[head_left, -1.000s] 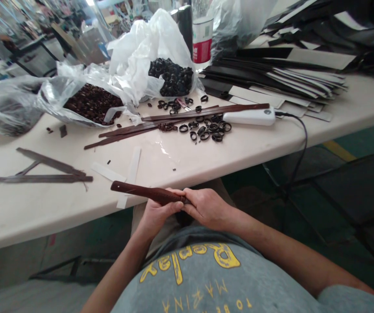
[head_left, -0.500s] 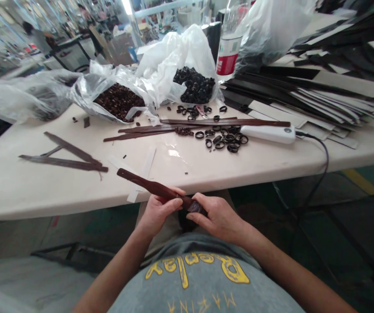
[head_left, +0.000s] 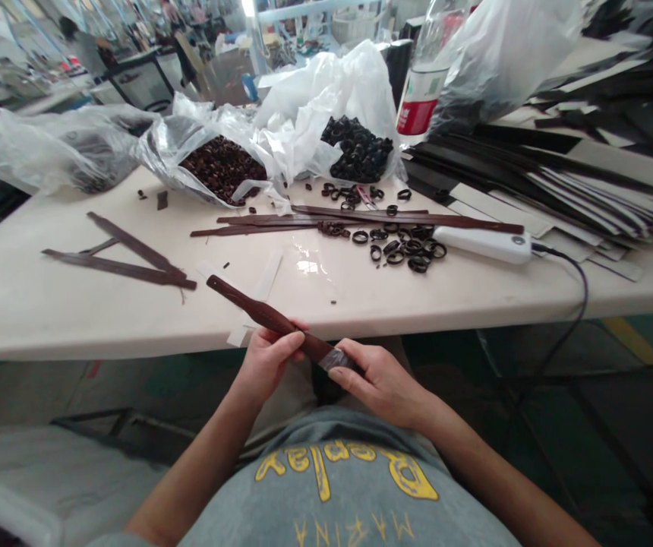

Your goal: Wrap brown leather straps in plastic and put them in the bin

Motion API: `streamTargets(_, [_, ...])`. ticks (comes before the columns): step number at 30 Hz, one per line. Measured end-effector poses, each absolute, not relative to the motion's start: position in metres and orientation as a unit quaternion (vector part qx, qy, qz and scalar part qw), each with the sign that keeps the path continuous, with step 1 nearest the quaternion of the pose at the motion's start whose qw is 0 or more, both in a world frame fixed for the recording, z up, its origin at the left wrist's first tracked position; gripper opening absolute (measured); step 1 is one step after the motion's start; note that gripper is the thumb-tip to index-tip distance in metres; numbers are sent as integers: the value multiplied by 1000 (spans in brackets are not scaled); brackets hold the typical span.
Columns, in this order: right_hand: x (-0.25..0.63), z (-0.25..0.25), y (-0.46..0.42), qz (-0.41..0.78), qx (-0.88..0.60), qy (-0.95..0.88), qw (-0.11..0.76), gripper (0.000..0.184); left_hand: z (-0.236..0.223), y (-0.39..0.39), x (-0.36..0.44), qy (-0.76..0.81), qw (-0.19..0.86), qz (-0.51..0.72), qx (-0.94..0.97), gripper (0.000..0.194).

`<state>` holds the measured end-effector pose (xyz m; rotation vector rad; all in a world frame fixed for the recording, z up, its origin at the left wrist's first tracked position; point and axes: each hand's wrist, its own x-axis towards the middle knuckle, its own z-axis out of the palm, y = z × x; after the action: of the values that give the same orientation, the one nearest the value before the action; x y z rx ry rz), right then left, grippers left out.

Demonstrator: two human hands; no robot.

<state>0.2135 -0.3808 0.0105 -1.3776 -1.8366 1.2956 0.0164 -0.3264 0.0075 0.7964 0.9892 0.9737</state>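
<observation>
A dark brown leather strap slants from the table edge down into my lap. My left hand is closed on its middle, thumb on top. Just to the right, my right hand pinches the strap's near end, where a small dark loop sits around it. Both hands are below the table's front edge, close to my grey shirt.
On the beige table lie more brown straps, loose black loops, a white corded device, bags of brown loops and black loops, a bottle and stacked dark strips at the right.
The strap's free end has swung up over the table. My right hand has slid apart from the left along the strap, so the small loop now shows. The view has tilted up.
</observation>
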Motion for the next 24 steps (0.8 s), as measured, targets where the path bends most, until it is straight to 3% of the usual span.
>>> streamTargets(7, [215, 8, -381, 498, -504, -664, 240, 18, 7, -325, 15, 460, 695, 428, 349, 27])
streamTargets(10, [214, 9, -381, 516, -502, -646, 252, 27, 7, -326, 14, 456, 692, 423, 367, 26])
streamTargets(24, [218, 8, -381, 445, -497, -691, 279, 31, 6, -328, 20, 454, 678, 454, 358, 20])
